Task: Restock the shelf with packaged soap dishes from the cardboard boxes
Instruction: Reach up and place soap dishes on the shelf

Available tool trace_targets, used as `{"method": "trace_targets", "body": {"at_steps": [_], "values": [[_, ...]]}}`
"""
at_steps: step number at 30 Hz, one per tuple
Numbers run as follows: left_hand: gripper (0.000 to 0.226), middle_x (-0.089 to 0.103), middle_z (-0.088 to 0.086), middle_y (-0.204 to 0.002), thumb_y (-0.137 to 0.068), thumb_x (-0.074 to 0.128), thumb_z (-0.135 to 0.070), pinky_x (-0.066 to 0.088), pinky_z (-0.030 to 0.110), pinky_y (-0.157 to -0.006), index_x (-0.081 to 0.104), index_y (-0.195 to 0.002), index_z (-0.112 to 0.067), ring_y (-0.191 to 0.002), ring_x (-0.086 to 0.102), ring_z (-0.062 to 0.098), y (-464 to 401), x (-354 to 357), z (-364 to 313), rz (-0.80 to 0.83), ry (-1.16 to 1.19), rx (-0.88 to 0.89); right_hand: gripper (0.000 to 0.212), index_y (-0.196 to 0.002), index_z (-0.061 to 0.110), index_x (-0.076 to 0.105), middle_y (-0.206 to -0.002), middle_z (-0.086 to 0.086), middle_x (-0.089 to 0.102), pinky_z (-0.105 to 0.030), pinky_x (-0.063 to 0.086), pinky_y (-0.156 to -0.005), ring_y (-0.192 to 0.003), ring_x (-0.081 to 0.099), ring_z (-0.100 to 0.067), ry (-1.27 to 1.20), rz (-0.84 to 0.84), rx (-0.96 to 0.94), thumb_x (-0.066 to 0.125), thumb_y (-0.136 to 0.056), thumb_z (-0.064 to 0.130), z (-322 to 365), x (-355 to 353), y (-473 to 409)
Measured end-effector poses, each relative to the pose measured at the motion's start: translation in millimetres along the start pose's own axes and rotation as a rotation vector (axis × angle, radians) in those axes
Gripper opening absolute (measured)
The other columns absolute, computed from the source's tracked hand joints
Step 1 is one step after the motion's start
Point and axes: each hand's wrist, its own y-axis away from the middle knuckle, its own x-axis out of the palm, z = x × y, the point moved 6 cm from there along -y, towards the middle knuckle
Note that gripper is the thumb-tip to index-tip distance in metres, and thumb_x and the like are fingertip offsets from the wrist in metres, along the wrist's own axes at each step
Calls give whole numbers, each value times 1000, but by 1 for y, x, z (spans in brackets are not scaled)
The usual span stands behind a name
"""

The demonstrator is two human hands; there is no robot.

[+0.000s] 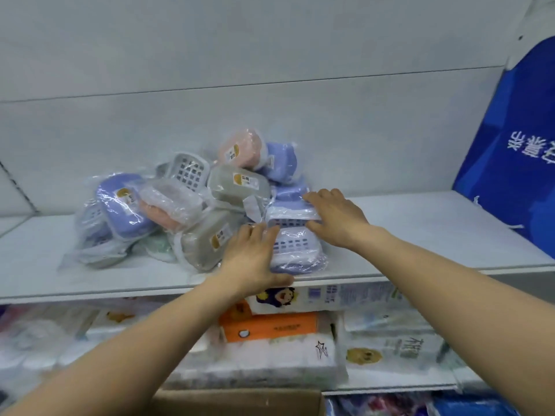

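A heap of plastic-wrapped soap dishes [192, 202] in purple, grey, pink and green lies on the white shelf [420, 232]. At the heap's right front, two purple packaged dishes are stacked: a lower one [300, 250] and an upper one [288, 211]. My left hand [255, 256] lies with straight fingers against the left side of the lower dish, thumb along the shelf edge. My right hand [336, 217] rests flat on the right side of the upper dish, thumb below it. A cardboard box [240, 402] shows at the bottom edge.
A blue bag with white characters [516, 157] stands at the shelf's right end. The shelf below holds tissue packs and an orange pack [270, 325]. Bare shelf surface extends right of the heap to the bag, and a grey back panel rises behind.
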Motion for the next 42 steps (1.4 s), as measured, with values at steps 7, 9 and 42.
{"method": "trace_targets", "body": {"at_steps": [7, 9, 42], "values": [[113, 43, 2, -136, -59, 68, -81, 32, 38, -104, 26, -151, -31, -126, 32, 24, 15, -5, -13, -6, 33, -83, 43, -134, 18, 46, -127, -5, 48, -36, 42, -78, -119, 37, -24, -92, -155, -42, 56, -94, 28, -21, -5, 18], [114, 42, 1, -136, -58, 69, -80, 30, 39, -105, 27, -151, -31, -125, 31, 24, 29, -10, -17, -54, 56, -102, 42, -134, 16, 48, -126, -7, 49, -41, 46, -79, -116, 37, -26, -113, -226, -48, 56, -93, 22, -21, -13, 28], [109, 40, -2, -124, -52, 66, -79, 37, 35, -100, 37, -145, -30, -124, 43, 20, 619, -72, 468, -536, 450, -897, 24, -113, 29, 52, -98, 11, 63, -48, 52, -84, -90, 62, -15, -1046, -81, -106, 53, -92, 41, 662, 119, 118]]}}
